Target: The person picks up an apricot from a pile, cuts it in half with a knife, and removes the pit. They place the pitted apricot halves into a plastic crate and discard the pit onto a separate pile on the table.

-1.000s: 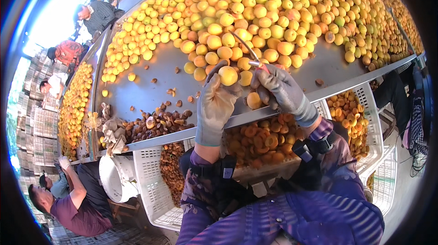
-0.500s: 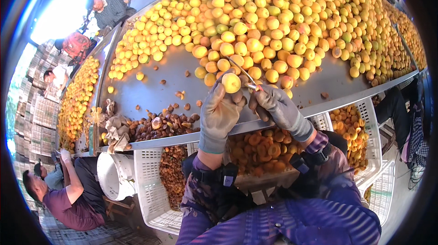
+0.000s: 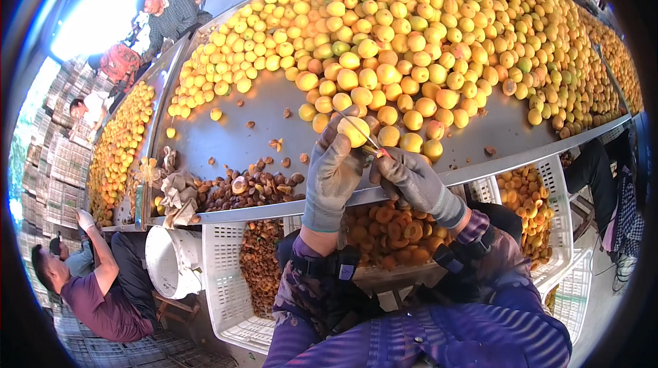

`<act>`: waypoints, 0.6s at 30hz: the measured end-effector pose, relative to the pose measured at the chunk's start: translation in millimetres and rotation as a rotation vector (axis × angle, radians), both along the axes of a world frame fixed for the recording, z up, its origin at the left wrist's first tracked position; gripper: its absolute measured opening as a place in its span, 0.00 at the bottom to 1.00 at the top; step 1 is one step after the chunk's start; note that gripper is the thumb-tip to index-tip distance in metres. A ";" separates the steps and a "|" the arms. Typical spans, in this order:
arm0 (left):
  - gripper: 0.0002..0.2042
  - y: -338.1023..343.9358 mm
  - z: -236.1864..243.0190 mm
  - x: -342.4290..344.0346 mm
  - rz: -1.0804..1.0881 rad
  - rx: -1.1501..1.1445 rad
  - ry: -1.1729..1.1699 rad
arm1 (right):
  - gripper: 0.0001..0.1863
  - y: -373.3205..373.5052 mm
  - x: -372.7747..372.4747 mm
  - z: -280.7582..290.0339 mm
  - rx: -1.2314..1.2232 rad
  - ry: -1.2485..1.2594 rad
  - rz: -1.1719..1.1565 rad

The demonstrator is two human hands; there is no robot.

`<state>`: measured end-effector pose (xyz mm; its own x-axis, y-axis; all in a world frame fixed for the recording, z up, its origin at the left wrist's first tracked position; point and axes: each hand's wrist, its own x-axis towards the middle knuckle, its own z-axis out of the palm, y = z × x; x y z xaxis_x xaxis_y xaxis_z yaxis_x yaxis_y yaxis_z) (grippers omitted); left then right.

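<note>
In its gloved fingers my left hand holds a yellow apricot above the near edge of the metal table. My right hand, also gloved, is closed round the handle of a small knife. Its thin blade lies across the apricot's upper right side; I cannot tell how deep it goes. Beyond both hands a large heap of apricots covers the far part of the metal table.
Brown pits and a crumpled cloth lie on the table's left. Below its edge stand a crate of dark pieces, halved apricots, another crate and a white bucket. Other people work at the left.
The knife blade has come from beyond the apricot onto its surface. My two hands are slightly closer together. At the left, a seated person's raised hand has moved up and left.
</note>
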<state>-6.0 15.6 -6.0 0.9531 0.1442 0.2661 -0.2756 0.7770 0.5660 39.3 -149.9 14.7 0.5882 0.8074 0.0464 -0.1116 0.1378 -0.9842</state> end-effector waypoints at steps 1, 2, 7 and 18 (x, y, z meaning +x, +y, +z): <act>0.21 0.6 -0.5 0.5 0.001 -0.001 0.000 | 0.29 0.9 1.3 -2.0 0.016 -0.011 0.002; 0.20 1.6 -0.9 1.4 0.001 0.003 0.003 | 0.29 1.1 2.0 -1.5 0.015 -0.012 0.004; 0.19 0.7 4.0 2.4 0.015 0.015 -0.002 | 0.28 2.0 3.8 3.4 -0.013 -0.025 -0.022; 0.20 -4.1 -8.6 -8.4 0.076 0.037 0.026 | 0.22 -0.7 -3.8 -12.2 -0.003 -0.064 -0.067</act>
